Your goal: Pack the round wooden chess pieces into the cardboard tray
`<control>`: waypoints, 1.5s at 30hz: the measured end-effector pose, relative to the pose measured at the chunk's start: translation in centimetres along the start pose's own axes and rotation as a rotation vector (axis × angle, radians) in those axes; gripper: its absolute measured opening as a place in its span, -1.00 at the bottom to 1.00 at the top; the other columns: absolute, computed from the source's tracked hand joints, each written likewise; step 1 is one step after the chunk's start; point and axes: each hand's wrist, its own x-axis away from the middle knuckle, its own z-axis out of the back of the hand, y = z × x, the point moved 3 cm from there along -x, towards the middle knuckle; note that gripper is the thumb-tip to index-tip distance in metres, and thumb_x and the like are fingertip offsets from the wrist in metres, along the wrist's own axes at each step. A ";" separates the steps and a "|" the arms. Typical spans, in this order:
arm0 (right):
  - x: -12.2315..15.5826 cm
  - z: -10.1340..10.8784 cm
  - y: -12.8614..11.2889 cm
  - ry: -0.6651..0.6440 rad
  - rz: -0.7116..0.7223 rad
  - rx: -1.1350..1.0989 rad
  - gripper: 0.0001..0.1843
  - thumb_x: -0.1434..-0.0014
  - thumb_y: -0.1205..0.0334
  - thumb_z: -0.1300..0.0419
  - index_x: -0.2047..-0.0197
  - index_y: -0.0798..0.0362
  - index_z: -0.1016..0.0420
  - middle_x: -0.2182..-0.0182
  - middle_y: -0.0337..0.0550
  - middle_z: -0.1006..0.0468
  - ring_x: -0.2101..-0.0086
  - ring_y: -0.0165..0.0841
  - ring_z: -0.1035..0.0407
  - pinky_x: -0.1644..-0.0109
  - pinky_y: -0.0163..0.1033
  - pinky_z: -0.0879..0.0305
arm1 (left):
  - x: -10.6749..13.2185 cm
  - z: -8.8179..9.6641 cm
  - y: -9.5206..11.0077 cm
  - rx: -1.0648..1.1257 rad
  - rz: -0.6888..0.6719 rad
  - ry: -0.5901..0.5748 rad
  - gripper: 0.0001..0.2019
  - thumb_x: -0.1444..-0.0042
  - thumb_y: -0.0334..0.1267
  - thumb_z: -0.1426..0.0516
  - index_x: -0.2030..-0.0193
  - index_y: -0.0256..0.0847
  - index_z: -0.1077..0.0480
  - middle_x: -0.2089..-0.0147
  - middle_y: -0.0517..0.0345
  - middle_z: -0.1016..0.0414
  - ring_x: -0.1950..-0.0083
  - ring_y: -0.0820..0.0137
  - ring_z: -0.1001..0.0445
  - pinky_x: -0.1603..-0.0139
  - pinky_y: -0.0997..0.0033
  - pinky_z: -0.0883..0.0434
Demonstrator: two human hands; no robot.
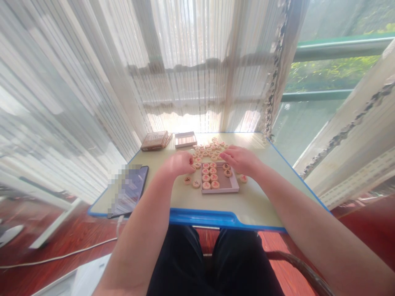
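A shallow wooden tray lies in the middle of a small pale table with a blue rim. Several round wooden chess pieces sit in neat rows inside its left half. My left hand rests just left of the tray with its fingers curled, pinching what looks like a piece near loose ones. My right hand hovers over the tray's far right corner, fingers bent down onto the pile of loose pieces behind it. What the right fingers hold is hidden.
A phone lies at the table's left edge with a cable running down to the floor. At the back stand a closed wooden box and another open tray. Sheer curtains hang close behind the table. My knees are under the front edge.
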 end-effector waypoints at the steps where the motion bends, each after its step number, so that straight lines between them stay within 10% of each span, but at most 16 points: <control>1: 0.0 0.0 0.1 -0.001 0.000 -0.001 -0.39 -0.29 -0.14 0.29 0.29 -0.02 -0.49 0.27 -0.11 -0.47 0.22 -0.29 -0.35 0.22 -0.25 -0.15 | 0.0 0.0 -0.1 -0.004 0.016 -0.010 -0.84 0.23 -0.21 -0.13 0.46 -0.19 -0.45 0.43 0.16 -0.47 0.42 0.40 -0.38 0.50 0.48 -0.16; 15: -0.2 -0.8 -0.1 -0.024 0.044 0.029 -0.43 -0.30 -0.10 0.26 0.30 0.00 -0.48 0.28 -0.10 -0.49 0.20 -0.28 -0.37 0.21 -0.23 -0.15 | 0.2 -0.4 0.6 0.133 -0.031 -0.120 -0.89 0.22 -0.25 -0.14 0.56 -0.21 -0.45 0.58 0.20 -0.41 0.53 0.44 -0.33 0.55 0.48 -0.13; 29: -0.3 -1.3 -0.3 0.009 0.101 0.045 -0.44 -0.30 -0.06 0.23 0.30 0.00 -0.51 0.31 -0.10 -0.51 0.23 -0.27 -0.37 0.19 -0.21 -0.17 | -0.6 -0.5 0.1 0.062 -0.049 0.052 -0.92 0.17 -0.27 -0.11 0.46 -0.19 -0.37 0.45 0.17 -0.44 0.41 0.38 -0.38 0.48 0.46 -0.21; 34: -0.3 -1.5 -0.3 0.040 0.133 0.005 -0.52 -0.28 -0.04 0.14 0.28 0.01 -0.53 0.29 -0.09 -0.54 0.18 -0.22 -0.35 0.15 -0.17 -0.20 | -0.9 0.1 0.6 0.364 -0.118 0.254 -0.83 0.04 -0.19 -0.14 0.32 -0.20 -0.42 0.32 0.16 -0.51 0.36 0.43 -0.42 0.38 0.48 -0.31; 45: 0.2 -0.7 -1.4 0.376 0.137 -0.153 -0.77 -0.15 0.12 -0.11 0.16 0.01 -0.47 0.31 -0.11 -0.50 0.24 -0.27 -0.36 0.12 -0.19 -0.25 | -2.3 -2.3 3.1 1.055 -0.263 0.301 -0.68 0.00 -0.11 -0.18 0.20 -0.33 -0.47 0.26 0.03 -0.54 0.34 0.48 -0.43 0.34 0.49 -0.36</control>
